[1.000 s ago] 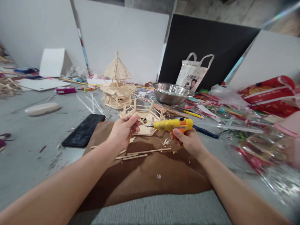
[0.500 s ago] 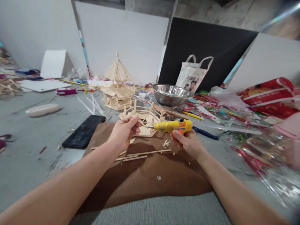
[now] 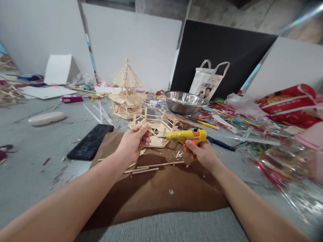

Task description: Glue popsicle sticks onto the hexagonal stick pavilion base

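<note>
The thumb and fingertips of the left hand (image 3: 136, 139) are pinched shut on a thin wooden stick (image 3: 153, 133), whose free end points right, at the nozzle of the yellow hot glue gun (image 3: 183, 135). The right hand (image 3: 203, 152) has its fingers closed around the gun's handle, thumb along the near side, and holds the gun nearly level. Its side bears a small label, too small to read. The left forearm slants up and rightward from the lower left corner, the right one up and leftward from the lower right, so the hands face each other.

Just behind the stick and nozzle stands an open, railed wooden frame (image 3: 161, 127), partly hidden by the left hand. Loose sticks (image 3: 161, 164) lie below on a brown sheet (image 3: 161, 201), with a black smartphone (image 3: 91, 142) at its left edge. Farther back are a wooden pagoda model (image 3: 127, 97) and a metal bowl (image 3: 185, 104). Behind the bowl, a white tote bag (image 3: 205, 82) carries dark Chinese characters; the first looks like "好", the rest are blurred.
</note>
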A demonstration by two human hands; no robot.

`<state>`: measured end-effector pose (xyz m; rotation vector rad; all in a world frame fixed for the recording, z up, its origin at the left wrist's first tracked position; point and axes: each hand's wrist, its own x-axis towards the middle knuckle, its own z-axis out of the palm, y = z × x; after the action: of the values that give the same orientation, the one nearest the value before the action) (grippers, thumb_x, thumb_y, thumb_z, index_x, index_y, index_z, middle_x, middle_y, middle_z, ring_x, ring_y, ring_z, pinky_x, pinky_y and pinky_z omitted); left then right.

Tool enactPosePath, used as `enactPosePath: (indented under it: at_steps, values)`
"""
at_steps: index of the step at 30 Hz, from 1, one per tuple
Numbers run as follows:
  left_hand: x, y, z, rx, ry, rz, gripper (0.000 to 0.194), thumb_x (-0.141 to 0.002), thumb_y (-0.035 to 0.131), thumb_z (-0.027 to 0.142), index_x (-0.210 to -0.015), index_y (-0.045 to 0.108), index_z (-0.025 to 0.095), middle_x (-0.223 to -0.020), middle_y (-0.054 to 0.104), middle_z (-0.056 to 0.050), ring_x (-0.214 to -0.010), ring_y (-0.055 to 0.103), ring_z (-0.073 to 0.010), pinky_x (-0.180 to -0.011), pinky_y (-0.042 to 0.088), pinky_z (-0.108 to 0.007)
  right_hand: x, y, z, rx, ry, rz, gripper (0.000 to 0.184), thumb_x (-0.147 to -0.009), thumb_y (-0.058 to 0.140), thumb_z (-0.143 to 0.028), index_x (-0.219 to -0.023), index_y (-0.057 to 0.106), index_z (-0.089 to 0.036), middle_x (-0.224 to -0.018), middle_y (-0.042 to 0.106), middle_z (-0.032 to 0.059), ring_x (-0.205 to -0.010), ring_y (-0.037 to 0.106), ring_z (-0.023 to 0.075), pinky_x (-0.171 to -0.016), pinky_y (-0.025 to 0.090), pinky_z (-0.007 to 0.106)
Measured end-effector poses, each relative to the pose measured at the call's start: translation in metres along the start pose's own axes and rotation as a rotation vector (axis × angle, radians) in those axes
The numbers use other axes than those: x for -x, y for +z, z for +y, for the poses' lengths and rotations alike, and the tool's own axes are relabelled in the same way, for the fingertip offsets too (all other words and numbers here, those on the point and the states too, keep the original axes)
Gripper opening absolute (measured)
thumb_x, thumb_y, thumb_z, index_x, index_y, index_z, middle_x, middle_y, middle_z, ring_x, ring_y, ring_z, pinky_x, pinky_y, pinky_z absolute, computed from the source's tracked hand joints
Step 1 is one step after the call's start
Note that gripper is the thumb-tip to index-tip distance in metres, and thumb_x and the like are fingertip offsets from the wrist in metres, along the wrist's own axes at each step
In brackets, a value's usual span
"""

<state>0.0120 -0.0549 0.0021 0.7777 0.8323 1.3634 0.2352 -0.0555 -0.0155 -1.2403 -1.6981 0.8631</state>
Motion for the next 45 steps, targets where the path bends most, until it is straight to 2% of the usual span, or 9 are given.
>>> enactPosePath:
  at_steps: [32,45]
  values:
    - [0.0014,0.0009,0.0007,-0.027,0.003,-0.003,0.021,-0.063,0.064,0.03,-0.069,0.055,0.012,-0.051,0.054,0.003,-0.038,0.046,-0.0036,-0.036,0.035,-0.014,0.0031,0.0026,-0.0068,-0.052,-0.004,-0.006,0.039,-0.067,0.051,-0.054,-0.055,0.051,-0.017,-0.041,0.044,-0.0029,-0.033,0.038,0.0067,-0.034,0.027,0.021]
    - [0.0012,0.0002,0.0015,0.029,-0.035,-0.013,0.014,-0.07,0.058,0.025,-0.071,0.054,0.012,-0.051,0.053,0.003,-0.038,0.046,-0.0034,-0.035,0.037,-0.013,0.0015,0.002,-0.0018,-0.05,-0.005,-0.017,0.038,-0.068,0.05,-0.053,-0.054,0.05,-0.017,-0.042,0.044,-0.0031,-0.034,0.038,0.0061,-0.034,0.028,0.021]
